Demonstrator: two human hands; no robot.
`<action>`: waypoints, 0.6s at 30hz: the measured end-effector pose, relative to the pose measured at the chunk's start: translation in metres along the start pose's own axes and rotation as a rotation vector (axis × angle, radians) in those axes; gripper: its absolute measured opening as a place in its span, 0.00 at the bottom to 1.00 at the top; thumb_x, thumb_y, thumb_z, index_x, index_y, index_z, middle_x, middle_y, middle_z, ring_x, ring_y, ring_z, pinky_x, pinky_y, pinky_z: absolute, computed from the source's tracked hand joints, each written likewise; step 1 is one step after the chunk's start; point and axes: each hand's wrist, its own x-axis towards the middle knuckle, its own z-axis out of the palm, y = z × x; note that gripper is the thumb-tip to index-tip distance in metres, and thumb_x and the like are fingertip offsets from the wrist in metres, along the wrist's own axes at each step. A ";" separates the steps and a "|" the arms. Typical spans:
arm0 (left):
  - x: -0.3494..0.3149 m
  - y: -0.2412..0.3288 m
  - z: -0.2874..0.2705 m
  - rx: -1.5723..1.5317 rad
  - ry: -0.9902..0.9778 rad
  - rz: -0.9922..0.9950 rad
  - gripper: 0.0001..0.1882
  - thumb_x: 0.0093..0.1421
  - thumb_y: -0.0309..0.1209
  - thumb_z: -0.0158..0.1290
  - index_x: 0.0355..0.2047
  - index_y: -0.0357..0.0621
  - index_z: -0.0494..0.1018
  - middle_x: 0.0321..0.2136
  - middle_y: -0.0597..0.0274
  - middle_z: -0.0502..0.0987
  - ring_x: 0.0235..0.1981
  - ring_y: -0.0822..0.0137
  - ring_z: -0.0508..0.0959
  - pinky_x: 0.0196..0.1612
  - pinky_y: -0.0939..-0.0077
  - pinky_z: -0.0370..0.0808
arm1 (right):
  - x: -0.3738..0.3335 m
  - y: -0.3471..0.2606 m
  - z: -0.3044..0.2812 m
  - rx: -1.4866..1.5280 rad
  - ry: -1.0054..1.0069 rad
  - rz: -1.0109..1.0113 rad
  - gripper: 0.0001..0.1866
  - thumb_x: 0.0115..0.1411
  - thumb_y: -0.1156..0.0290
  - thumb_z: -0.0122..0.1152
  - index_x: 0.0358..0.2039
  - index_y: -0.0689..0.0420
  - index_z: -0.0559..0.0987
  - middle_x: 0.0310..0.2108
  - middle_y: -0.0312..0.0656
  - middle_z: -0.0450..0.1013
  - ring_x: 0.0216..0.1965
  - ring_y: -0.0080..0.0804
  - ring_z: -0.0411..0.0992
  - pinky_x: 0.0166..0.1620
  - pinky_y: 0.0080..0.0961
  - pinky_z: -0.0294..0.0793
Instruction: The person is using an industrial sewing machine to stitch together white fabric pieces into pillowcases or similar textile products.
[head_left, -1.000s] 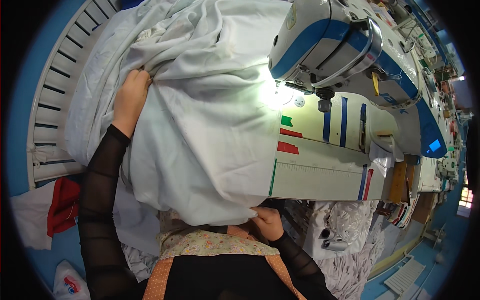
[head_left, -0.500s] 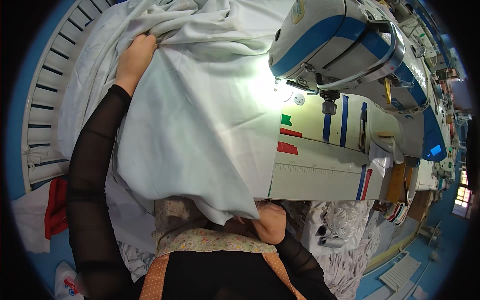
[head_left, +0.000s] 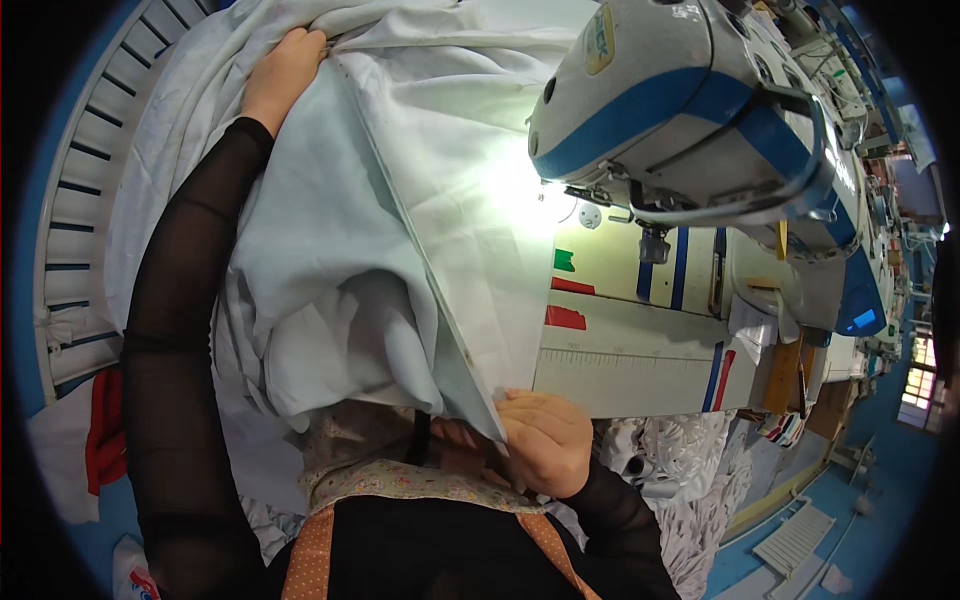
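A large white cloth (head_left: 470,240) spreads over the sewing table, with a folded flap and a long straight edge running from far left toward me. My left hand (head_left: 285,80) grips bunched cloth at the far left, its fingertips partly buried in the folds. At the table's front edge, my right hand (head_left: 545,440) is closed on the near corner of the cloth. To the right of the cloth stands a white and blue sewing machine (head_left: 640,110). Its lamp brightly lights the cloth's edge beside the needle area, where glare hides detail.
Coloured tape strips and a printed ruler scale mark the machine bed (head_left: 630,375). A white slatted rack (head_left: 70,220) borders the left side. White fabric strips (head_left: 690,470) hang below the table at right. A red and white cloth (head_left: 105,430) lies at lower left.
My right hand has risen onto the table's front edge with the cloth's corner. The left hand has shifted slightly farther away. The flap's edge now lies straighter, and its near part is rumpled.
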 end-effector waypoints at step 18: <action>-0.047 -0.109 -0.183 -0.355 0.401 -0.471 0.13 0.66 0.35 0.48 0.44 0.41 0.75 0.39 0.59 0.79 0.40 0.66 0.77 0.44 0.75 0.72 | 0.068 0.040 -0.013 -0.135 -0.065 0.198 0.03 0.52 0.77 0.58 0.28 0.59 0.77 0.24 0.48 0.72 0.29 0.49 0.72 0.33 0.37 0.69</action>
